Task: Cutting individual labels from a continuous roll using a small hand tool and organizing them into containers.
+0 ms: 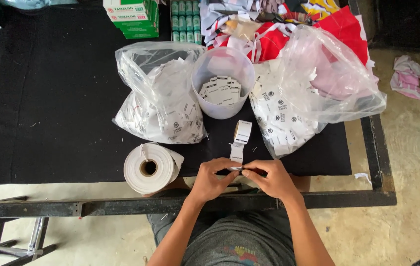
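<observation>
My left hand (211, 178) and my right hand (270, 178) meet at the near edge of a black-covered table (52, 108). Together they pinch the free end of a narrow white label strip (237, 151). The strip runs back to a small label roll (242, 132) lying just beyond my fingers. A translucent plastic cup (223, 79) with several small white tags inside stands behind the small roll.
A big white roll (149, 168) lies left of my hands. Clear plastic bags of white tags sit left (158, 93) and right (308, 88) of the cup. Green-and-white boxes (133, 17), small green bottles (185, 19) and red and white fabric scraps (289, 24) lie at the back. Crumpled cloth (413, 79) is on the floor.
</observation>
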